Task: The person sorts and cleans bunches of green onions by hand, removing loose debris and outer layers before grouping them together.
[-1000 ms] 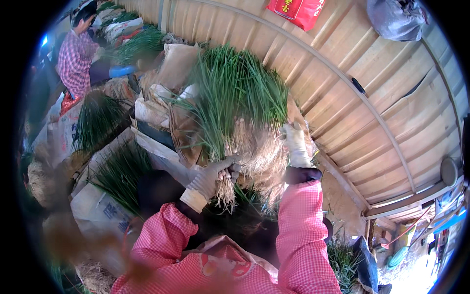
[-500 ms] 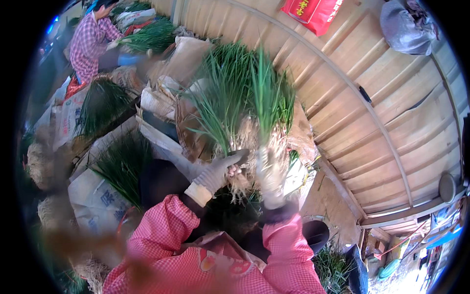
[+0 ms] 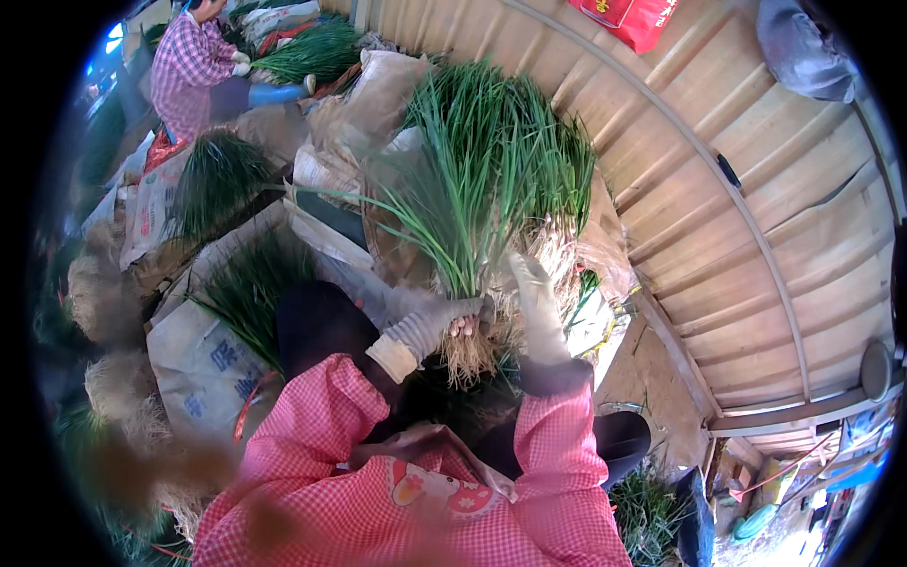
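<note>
My left hand [image 3: 430, 329], in a pale knitted glove, is closed around a bunch of spring onions [image 3: 463, 255]. Its long green leaves point up and away, and white bulbs and stringy roots hang below the fist. To its right, my gloved right hand [image 3: 539, 298] reaches up against a larger heap of spring onions [image 3: 557, 180]. The right fingertips are lost among stalks and roots, so their grip cannot be made out.
Sacks [image 3: 203, 364] and more onion bundles [image 3: 222, 180] lie to the left. A co-worker in a checked shirt [image 3: 184, 71] sits at the far left handling onions. A ribbed wall [image 3: 699, 208] rises on the right. Cut greens [image 3: 647, 510] lie at the lower right.
The bunch in my left hand now looks fuller. My right hand has shifted slightly right and up, and the upright leaves above it have gone from there. The whole view has shifted a little.
</note>
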The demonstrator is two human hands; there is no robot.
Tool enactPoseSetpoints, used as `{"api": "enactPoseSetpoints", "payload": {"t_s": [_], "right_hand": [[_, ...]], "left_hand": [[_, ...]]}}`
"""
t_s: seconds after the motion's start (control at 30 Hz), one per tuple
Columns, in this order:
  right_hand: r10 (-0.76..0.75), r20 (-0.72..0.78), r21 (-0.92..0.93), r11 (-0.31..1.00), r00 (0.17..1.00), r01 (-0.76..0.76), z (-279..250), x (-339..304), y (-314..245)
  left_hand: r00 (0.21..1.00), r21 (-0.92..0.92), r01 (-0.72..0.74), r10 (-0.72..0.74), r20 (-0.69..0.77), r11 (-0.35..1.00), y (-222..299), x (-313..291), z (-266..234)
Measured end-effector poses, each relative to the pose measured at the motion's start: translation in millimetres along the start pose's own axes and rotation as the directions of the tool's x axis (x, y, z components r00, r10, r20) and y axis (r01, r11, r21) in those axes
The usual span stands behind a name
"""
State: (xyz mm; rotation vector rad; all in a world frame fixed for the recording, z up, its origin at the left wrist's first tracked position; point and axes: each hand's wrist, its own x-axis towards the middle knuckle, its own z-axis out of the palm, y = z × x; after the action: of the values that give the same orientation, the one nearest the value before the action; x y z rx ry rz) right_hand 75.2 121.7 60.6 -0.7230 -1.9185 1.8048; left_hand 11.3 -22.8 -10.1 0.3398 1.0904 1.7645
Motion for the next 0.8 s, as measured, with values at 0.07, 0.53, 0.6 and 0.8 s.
{"api": "enactPoseSetpoints", "payload": {"t_s": [0.07,0.53,0.6,0.8], "right_hand": [[0.122,0.085,0.168,0.976,0.989,-0.135,7,6,-2],[0.170,-0.273,0.789,0.603,0.947,0.119,-79,49,89],[0.095,-0.088,0.694,0.720,0.992,-0.007,-62,24,37],[0.164,0.203,0.143,0.970,0.965,-0.195,3,-7,-4]], "left_hand": [[0.998,0.099,0.059,-0.060,-0.001,0.993,-4,1,-6],[0.994,-0.014,0.082,-0.080,0.078,0.997,23,-15,3],[0.998,-0.006,0.014,-0.014,0.059,1.000,10,-8,-6],[0.987,0.380,0.120,-0.070,-0.143,0.917,6,-3,8]]}}
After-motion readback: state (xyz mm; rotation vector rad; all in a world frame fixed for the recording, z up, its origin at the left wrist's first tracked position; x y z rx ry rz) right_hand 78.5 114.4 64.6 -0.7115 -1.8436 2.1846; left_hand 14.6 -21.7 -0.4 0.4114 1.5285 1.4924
